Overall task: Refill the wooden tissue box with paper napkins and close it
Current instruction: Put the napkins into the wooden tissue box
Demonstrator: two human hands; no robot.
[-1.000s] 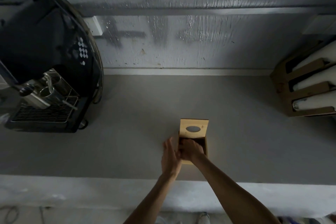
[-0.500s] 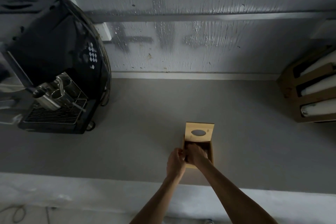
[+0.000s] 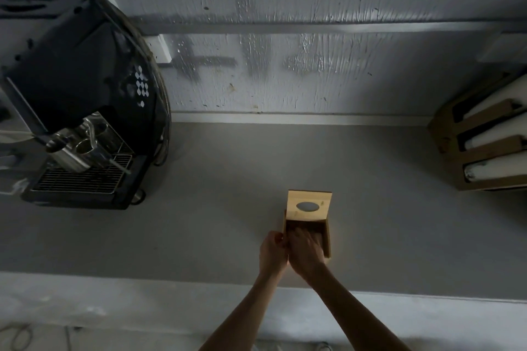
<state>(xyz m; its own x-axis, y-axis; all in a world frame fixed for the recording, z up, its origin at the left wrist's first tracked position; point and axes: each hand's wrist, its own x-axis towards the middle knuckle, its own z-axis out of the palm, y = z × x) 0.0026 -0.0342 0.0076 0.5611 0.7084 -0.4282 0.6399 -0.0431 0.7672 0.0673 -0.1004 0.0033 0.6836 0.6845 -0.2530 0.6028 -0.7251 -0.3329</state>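
Note:
A small wooden tissue box (image 3: 328, 239) stands on the grey counter (image 3: 214, 208) near its front edge. Its lid (image 3: 322, 199), which has an oval slot, is tipped up and back at the far side. My right hand (image 3: 306, 251) reaches down into the open box, fingers pointing into the dark inside. Whatever lies under those fingers is hidden, and no napkins show. My left hand (image 3: 272, 253) is curled against the box's left wall, fingers at its top edge.
A black espresso machine (image 3: 79, 80) with a drip grate fills the left of the counter. A cardboard holder (image 3: 484, 151) with white rolls stands at the far right. A rough grey wall runs behind. The counter's front edge lies just under my wrists.
My left hand, held flat and open beside the box a second ago, has curled onto its left wall. My right hand stays inside the box, slightly deeper. The lid stays up.

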